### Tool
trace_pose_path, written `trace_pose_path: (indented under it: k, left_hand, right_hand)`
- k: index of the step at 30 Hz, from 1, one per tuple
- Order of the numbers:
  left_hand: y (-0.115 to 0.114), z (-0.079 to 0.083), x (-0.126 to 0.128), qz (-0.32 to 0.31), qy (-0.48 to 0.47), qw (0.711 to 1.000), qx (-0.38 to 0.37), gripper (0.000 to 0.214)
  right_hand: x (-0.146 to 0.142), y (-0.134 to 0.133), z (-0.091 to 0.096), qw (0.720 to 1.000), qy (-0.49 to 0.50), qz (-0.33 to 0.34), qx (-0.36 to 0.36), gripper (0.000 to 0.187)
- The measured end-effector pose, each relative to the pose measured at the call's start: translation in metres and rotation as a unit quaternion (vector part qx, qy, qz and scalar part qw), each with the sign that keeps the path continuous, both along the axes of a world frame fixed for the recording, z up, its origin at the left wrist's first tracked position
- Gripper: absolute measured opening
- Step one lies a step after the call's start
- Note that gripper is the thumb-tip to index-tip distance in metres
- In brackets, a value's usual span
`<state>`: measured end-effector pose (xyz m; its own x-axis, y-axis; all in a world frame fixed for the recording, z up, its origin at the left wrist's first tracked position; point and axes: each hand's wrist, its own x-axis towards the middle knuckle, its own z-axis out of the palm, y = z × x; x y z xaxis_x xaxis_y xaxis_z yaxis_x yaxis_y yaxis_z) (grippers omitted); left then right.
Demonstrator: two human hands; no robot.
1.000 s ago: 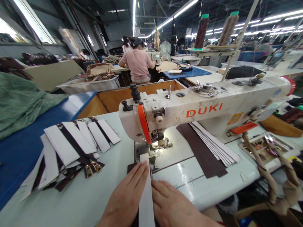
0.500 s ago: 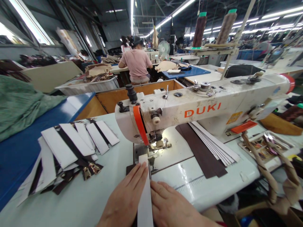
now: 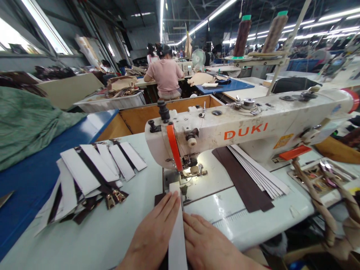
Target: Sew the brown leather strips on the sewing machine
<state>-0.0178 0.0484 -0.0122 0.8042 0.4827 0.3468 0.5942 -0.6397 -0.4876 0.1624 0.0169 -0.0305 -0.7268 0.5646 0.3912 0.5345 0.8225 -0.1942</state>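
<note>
The person's left hand (image 3: pixel 153 234) and right hand (image 3: pixel 208 242) lie flat, fingers together and uncurled, on either side of one long white-backed strip (image 3: pixel 177 240), which runs from below the view up toward the presser foot (image 3: pixel 194 170) of the sewing machine (image 3: pixel 246 131). The hands are just apart, each touching the strip, but whether they press down or only rest cannot be told. A dark leather piece (image 3: pixel 159 198) shows under the strip's far end, mostly hidden. Left of the machine, on the pale table (image 3: pixel 92 240), lies an overlapping fan of white-and-dark strips (image 3: pixel 95 168), too jumbled to count, with two gold-coloured metal fittings (image 3: pixel 112 198) at its near end. Right of the needle lie a smooth dark brown strip (image 3: pixel 242 178) and a stepped stack of white strips (image 3: pixel 258 170), their number unclear. Farther right sits a shallow tray of small shiny parts (image 3: pixel 320 176), its contents hard to make out. Two thread cones (image 3: pixel 242 37) stand on a stand behind the machine, and beyond it one seated co-worker (image 3: pixel 164 71) in a pink shirt faces away.
</note>
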Motion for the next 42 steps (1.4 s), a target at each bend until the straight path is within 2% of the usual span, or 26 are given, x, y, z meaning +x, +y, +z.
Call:
trace_pose_path:
  k: [3, 7, 13, 17, 19, 21, 23, 26, 30, 35, 42]
  left_hand:
    - [-0.001, 0.002, 0.001, 0.007, 0.006, 1.000, -0.006, 0.045]
    - [-0.002, 0.002, 0.001, 0.016, 0.014, 0.999, -0.040, 0.047]
    - [0.001, 0.005, 0.003, 0.022, 0.009, 0.996, -0.087, 0.050]
    - [0.002, 0.007, 0.001, 0.028, -0.019, 0.992, -0.122, 0.047]
    - [0.000, 0.008, 0.001, 0.035, -0.029, 0.990, -0.130, 0.047]
    - [-0.002, 0.008, 0.002, 0.043, -0.039, 0.989, -0.136, 0.048]
    - [-0.003, 0.009, 0.003, 0.051, -0.047, 0.988, -0.140, 0.047]
    - [-0.003, 0.009, 0.005, 0.064, -0.063, 0.985, -0.148, 0.042]
    - [-0.004, 0.008, 0.007, 0.068, -0.088, 0.982, -0.152, 0.038]
    - [-0.005, 0.007, 0.008, 0.057, -0.068, 0.986, -0.141, 0.039]
    - [0.012, 0.001, 0.012, 0.039, -0.072, 0.988, -0.128, 0.039]
  right_hand:
    - [0.002, 0.000, 0.005, 1.000, 0.000, -0.002, 0.009, 0.036]
    - [0.005, -0.001, 0.016, 1.000, -0.012, 0.009, -0.024, 0.039]
    - [0.004, -0.002, 0.021, 0.999, 0.012, -0.030, -0.002, 0.026]
    - [0.001, 0.009, 0.020, 0.994, 0.048, -0.093, -0.017, 0.011]
    - [0.001, 0.016, 0.021, 0.994, 0.046, -0.103, -0.010, 0.007]
    - [0.003, 0.023, 0.022, 0.997, 0.041, -0.071, 0.007, 0.004]
    - [0.006, 0.029, 0.023, 0.999, 0.033, -0.010, 0.028, 0.004]
    - [0.011, 0.036, 0.024, 0.996, 0.022, 0.054, 0.061, 0.013]
    - [0.012, 0.040, 0.024, 0.995, 0.012, 0.069, 0.070, 0.018]
    - [0.011, 0.043, 0.026, 0.994, -0.019, 0.079, 0.067, 0.022]
    - [0.015, 0.057, 0.024, 0.995, -0.014, 0.063, 0.070, 0.024]
